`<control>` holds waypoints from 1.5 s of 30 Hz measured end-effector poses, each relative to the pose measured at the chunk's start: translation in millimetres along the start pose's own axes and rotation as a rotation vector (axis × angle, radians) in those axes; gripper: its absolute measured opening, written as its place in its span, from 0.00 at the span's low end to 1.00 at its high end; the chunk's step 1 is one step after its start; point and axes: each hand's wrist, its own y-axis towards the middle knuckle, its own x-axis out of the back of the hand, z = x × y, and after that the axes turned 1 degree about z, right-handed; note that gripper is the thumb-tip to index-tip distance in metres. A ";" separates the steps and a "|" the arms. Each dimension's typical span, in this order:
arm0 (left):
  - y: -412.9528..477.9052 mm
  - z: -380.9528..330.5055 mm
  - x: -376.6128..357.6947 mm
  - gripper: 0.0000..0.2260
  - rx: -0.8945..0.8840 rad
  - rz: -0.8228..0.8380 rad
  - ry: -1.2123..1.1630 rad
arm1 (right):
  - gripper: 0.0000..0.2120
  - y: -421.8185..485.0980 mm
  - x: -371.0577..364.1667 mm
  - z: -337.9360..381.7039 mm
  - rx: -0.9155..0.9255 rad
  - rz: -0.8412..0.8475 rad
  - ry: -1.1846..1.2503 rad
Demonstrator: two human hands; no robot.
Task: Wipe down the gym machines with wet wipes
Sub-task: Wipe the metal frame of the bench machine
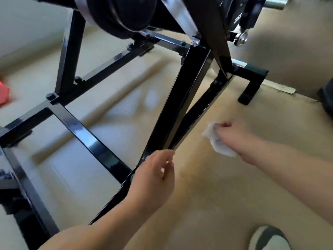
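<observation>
Right hand [232, 134] grips the bunched wipe [216, 141] just beside the frame [180, 98], not touching. Left hand [153, 177], fingers relaxed, holds nothing, apparently resting on it. Press the wipe flat along each face.

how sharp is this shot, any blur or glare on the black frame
Head view: motion blur smears the right hand and the wipe it grips; the left hand is slightly sharper. Head view again: glare streaks the glossy frame crossbar, and pale light patches reflect on the floor.
</observation>
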 end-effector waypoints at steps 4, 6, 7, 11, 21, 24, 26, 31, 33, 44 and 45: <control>21.4 20.3 21.0 0.21 0.107 -0.041 0.228 | 0.13 16.7 0.2 7.8 0.314 -0.086 -0.419; 24.4 20.6 15.9 0.27 0.084 0.000 0.350 | 0.10 23.0 -28.0 -12.1 0.398 -0.111 -0.462; 21.5 20.6 12.6 0.29 0.076 0.035 0.405 | 0.11 25.2 -49.3 -22.8 0.424 -0.114 -0.471; 15.2 19.0 4.6 0.37 0.039 0.068 0.560 | 0.16 37.4 -119.7 -64.8 0.677 0.040 -0.525; 5.4 -13.5 -14.9 0.12 0.149 -0.103 0.164 | 0.30 104.9 -58.6 -50.8 0.656 0.143 -0.793; 4.8 -24.2 -26.8 0.07 0.039 -0.089 0.100 | 0.30 118.7 -56.8 -34.8 0.589 0.118 -0.780; 17.1 -29.1 -36.0 0.13 0.012 0.042 0.068 | 0.32 108.3 -67.4 -32.4 0.740 0.181 -0.842; 74.7 -30.6 -57.7 0.25 0.121 0.210 0.124 | 0.34 111.9 -50.3 -46.6 0.878 0.355 -0.843; 89.5 -36.7 -67.2 0.25 0.172 0.183 0.078 | 0.35 142.3 -31.3 -41.1 0.750 0.251 -0.831; 107.2 -40.3 -84.3 0.25 0.349 0.253 -0.125 | 0.28 196.4 -6.3 1.7 0.569 0.153 -0.880; 100.8 -35.9 -84.8 0.24 0.346 0.253 -0.111 | 0.28 178.4 -19.2 -7.0 0.646 0.202 -0.858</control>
